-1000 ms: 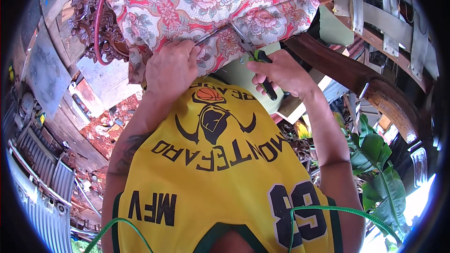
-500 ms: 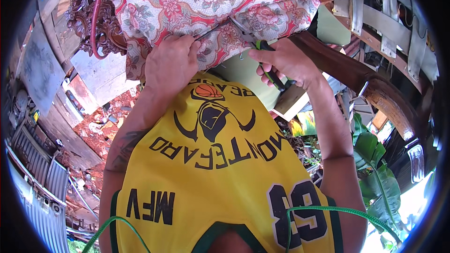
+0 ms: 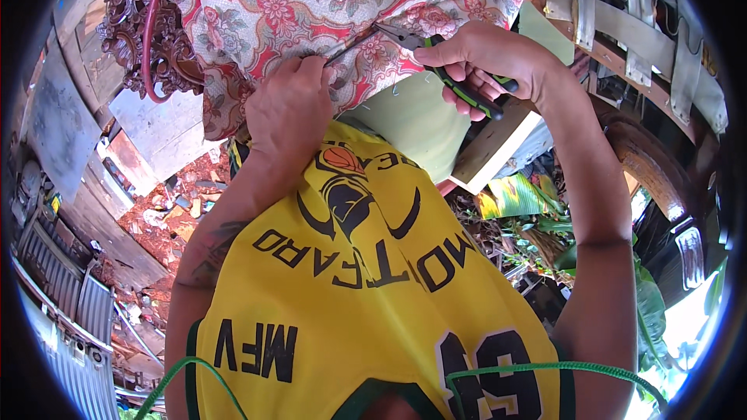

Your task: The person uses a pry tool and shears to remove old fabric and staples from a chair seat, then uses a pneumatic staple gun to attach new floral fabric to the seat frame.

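Observation:
Floral red-and-cream upholstery fabric (image 3: pixel 272 0) covers a seat at the top of the view. My left hand (image 3: pixel 289 105) is closed at the fabric's near edge, round a thin dark metal tool (image 3: pixel 352 45) whose handle is hidden in my fist. Its shaft slants up to the right across the cloth. In my right hand (image 3: pixel 498 70) are long-nosed pliers (image 3: pixel 465 93) with black and green handles. Their pointed jaws lie at the fabric beside the tool's far end; I cannot tell whether they grip anything. Below the fabric's edge shows a pale green panel (image 3: pixel 412 120).
Carved dark wood (image 3: pixel 144 31) and a reddish hose (image 3: pixel 149 39) stand at the upper left. A frame with pale straps and wire springs (image 3: pixel 638 15) is at the upper right, above a curved wooden piece (image 3: pixel 646 155). Scrap boards (image 3: pixel 66 117) and debris-strewn red ground lie leftward.
My right hand has moved right and slightly up, and the pliers now lie flatter, their tips still by the tool's end. My left hand keeps its hold with little movement.

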Demonstrator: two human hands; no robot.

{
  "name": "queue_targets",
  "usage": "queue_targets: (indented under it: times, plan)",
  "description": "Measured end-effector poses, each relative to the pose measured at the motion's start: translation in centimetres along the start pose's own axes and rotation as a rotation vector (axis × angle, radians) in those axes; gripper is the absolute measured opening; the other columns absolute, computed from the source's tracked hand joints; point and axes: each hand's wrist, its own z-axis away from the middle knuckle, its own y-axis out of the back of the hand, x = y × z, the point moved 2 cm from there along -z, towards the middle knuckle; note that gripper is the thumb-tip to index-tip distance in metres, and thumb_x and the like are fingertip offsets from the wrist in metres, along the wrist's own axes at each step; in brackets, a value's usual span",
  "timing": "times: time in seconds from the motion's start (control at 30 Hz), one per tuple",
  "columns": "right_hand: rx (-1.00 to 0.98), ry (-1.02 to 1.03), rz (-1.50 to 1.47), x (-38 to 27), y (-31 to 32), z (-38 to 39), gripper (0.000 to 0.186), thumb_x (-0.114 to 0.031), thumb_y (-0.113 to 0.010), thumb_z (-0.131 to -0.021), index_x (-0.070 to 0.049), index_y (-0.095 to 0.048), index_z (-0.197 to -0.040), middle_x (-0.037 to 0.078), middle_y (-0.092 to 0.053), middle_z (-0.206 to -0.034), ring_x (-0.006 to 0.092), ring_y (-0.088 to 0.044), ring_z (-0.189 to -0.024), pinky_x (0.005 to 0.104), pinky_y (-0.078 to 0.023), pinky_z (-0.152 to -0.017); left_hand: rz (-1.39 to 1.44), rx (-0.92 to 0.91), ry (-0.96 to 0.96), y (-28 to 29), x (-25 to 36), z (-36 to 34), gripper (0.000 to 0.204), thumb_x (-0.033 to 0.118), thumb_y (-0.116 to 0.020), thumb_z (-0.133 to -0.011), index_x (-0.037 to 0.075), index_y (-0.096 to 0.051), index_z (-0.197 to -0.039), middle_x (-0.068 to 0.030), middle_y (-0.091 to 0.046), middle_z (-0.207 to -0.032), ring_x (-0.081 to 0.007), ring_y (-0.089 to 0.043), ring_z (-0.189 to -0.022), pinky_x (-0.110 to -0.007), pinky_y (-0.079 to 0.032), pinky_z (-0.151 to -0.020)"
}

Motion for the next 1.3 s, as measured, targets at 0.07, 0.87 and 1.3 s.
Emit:
queue_targets:
  times: [0.07,0.87,1.3]
  plan:
    - [0.009,-0.006,0.041,-0.6,0.2,0.1,0.054,-0.041,-0.068,-0.101,-0.009,-0.047,-0.062,0.017,-0.066,-0.067,0.0218,-0.064,-0.047,0.0314,-0.050,-0.037,-0.017,0.147,-0.169,-0.3,-0.1,0.5,0.011,0.015,-0.062,-0.095,0.008,-0.069,-0.100,-0.0121,-0.068,-0.091,-0.0353,-0.070,-0.088,-0.047,-0.057,-0.071]
    - [-0.101,-0.155,0.126,-4.0,2.1,-0.7,0.056,-0.042,-0.072,-0.097,-0.007,-0.051,-0.059,0.018,-0.065,-0.064,0.0235,-0.063,-0.046,0.0345,-0.051,-0.036,-0.005,-0.059,-0.217,-1.0,-1.1,-0.6,0.007,0.007,-0.060,-0.088,0.006,-0.064,-0.093,-0.0132,-0.067,-0.090,-0.0342,-0.073,-0.078,-0.044,-0.060,-0.066]
    - [0.082,-0.109,-0.038,0.0,-2.0,0.0,0.041,-0.029,-0.072,-0.099,0.003,-0.060,-0.076,0.016,-0.065,-0.070,0.0249,-0.067,-0.054,0.0372,-0.053,-0.043,0.048,0.098,-0.171,-2.2,-0.9,-0.9,0.010,0.008,-0.067,-0.081,0.008,-0.063,-0.090,-0.0123,-0.067,-0.089,-0.0342,-0.072,-0.074,-0.044,-0.059,-0.063]
